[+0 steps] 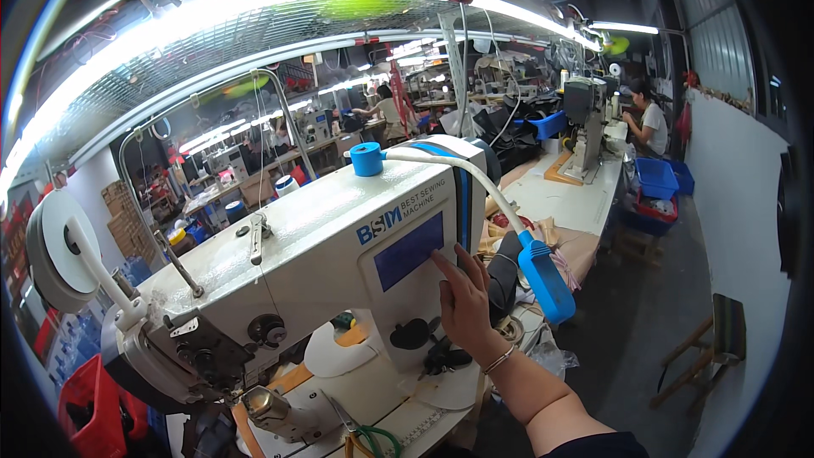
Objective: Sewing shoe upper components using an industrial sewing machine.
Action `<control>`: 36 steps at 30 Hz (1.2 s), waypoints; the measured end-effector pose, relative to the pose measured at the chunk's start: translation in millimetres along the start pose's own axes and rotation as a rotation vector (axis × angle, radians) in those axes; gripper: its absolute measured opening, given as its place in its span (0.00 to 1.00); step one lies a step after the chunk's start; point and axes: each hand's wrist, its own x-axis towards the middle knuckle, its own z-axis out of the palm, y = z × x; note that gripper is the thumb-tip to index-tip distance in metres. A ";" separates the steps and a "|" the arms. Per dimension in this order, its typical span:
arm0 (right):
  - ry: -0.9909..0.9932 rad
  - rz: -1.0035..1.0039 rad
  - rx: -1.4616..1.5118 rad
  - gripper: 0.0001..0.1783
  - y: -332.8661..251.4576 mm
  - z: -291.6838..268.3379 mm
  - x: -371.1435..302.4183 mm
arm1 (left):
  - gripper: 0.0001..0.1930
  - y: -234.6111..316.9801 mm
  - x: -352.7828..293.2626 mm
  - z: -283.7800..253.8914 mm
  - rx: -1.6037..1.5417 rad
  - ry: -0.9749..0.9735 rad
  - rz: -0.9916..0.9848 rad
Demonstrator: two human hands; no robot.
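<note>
My right hand (465,301) reaches up from the lower right, with a bracelet (498,360) round the wrist. Its index fingertip is at the right edge of a dark blue screen (398,265), seemingly touching it. The other fingers are spread and hold nothing. The screen is set into the front of a large white industrial sewing machine (322,195). Below the machine's arm, a rounded white piece (337,351) lies on the bed. Green-handled scissors (373,439) rest at the near edge. My left hand is out of view.
A blue lamp head (547,278) on a white flexible neck hangs right of my hand. A red bin (100,411) stands lower left, and a wooden stool (708,348) at the right. Blue crates (657,178) sit beside a farther sewing table, where a person (651,125) works.
</note>
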 end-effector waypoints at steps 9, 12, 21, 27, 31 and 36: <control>0.090 0.011 0.069 0.25 1.2 2.4 0.7 | 0.09 -4.6 -5.9 3.9 0.005 -0.007 0.000; 0.049 -0.005 0.015 0.25 1.1 1.4 1.8 | 0.09 -5.3 -6.2 4.3 0.003 -0.009 0.015; 0.041 -0.026 0.007 0.25 2.3 -0.5 3.1 | 0.11 -11.1 -14.3 10.0 -0.006 0.001 -0.012; 0.096 -0.006 0.042 0.25 0.3 -2.8 2.3 | 0.11 -12.4 -15.5 9.9 0.012 -0.005 -0.008; 0.117 0.008 0.041 0.25 1.8 -1.5 2.9 | 0.10 -9.9 -11.4 7.1 0.024 -0.014 0.011; 0.103 0.028 0.067 0.22 3.1 -0.9 6.0 | 0.09 -6.3 -7.7 4.7 0.003 -0.009 0.012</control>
